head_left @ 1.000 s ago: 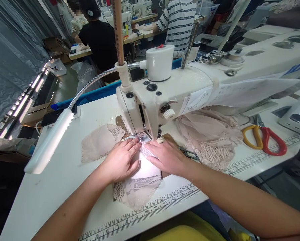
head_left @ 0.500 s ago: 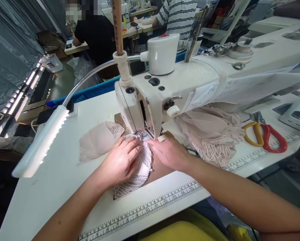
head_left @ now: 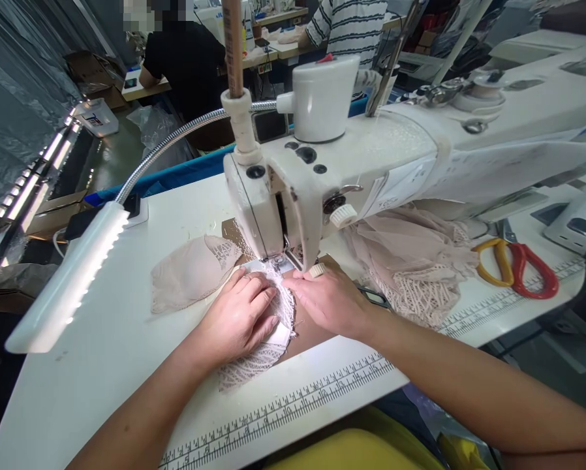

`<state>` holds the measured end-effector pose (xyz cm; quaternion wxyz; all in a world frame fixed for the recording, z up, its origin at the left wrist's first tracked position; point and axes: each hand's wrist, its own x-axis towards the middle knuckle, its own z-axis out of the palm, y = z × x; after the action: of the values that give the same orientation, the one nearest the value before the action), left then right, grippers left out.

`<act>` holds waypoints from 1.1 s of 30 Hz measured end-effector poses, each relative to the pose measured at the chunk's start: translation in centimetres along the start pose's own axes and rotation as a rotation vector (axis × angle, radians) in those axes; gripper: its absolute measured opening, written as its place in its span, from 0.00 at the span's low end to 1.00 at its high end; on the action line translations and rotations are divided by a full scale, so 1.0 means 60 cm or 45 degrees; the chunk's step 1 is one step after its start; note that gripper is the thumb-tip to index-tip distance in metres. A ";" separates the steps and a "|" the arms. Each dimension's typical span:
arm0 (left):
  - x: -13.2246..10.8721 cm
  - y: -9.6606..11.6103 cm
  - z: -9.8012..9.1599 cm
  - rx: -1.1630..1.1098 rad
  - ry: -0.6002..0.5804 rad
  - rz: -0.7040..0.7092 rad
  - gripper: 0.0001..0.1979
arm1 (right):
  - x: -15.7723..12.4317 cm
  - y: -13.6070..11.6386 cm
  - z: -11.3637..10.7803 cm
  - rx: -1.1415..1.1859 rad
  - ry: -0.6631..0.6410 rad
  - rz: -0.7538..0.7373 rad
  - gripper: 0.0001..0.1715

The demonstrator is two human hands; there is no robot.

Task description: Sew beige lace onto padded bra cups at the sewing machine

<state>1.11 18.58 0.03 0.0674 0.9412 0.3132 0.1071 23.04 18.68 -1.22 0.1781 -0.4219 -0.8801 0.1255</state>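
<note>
A white sewing machine stands on the white table. A beige lace piece lies under its needle, and a padded beige cup sits just to the left. My left hand lies on the lace with its fingers bent, pressing and bunching it by the presser foot. My right hand presses the lace from the right, fingers together, with a pale thimble-like ring on one finger.
A gooseneck lamp reaches over the left of the table. A heap of beige lace fabric lies behind my right hand, and red and yellow scissors beside it. A ruler strip runs along the front edge. Two people work at tables behind.
The lace, flat a second ago, is now gathered and bunched toward the needle. Both hands have shifted slightly left and closer together, and my left fingers have curled.
</note>
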 end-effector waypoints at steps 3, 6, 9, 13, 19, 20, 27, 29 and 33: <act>-0.001 -0.001 0.001 0.006 0.012 0.002 0.15 | 0.001 -0.002 0.000 -0.049 -0.069 -0.022 0.16; -0.002 -0.002 0.002 0.005 0.024 -0.001 0.15 | 0.001 -0.004 -0.002 -0.076 -0.099 -0.026 0.16; -0.002 -0.005 0.002 -0.010 0.018 -0.010 0.16 | 0.002 -0.006 -0.002 -0.106 -0.107 -0.020 0.17; -0.001 -0.017 0.002 0.022 0.019 -0.003 0.17 | 0.006 -0.006 0.003 -0.120 -0.084 0.006 0.18; 0.001 -0.032 0.000 0.096 0.034 -0.002 0.17 | 0.012 -0.008 0.005 -0.170 -0.048 0.073 0.19; 0.001 -0.031 0.000 0.103 0.032 -0.003 0.17 | 0.013 -0.008 0.004 -0.176 -0.041 0.076 0.19; 0.001 -0.016 0.004 0.053 0.017 0.038 0.20 | 0.011 -0.007 0.005 -0.154 0.024 0.090 0.16; 0.000 -0.013 0.006 0.039 0.013 0.037 0.20 | 0.010 -0.006 0.006 -0.140 0.049 0.089 0.18; -0.002 -0.010 0.008 0.028 -0.005 0.041 0.21 | 0.010 -0.009 0.004 -0.115 0.040 0.078 0.18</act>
<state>0.80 18.95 -0.58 0.0560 0.9471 0.2989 0.1028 22.25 18.82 -1.11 0.1687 -0.4584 -0.8685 0.0843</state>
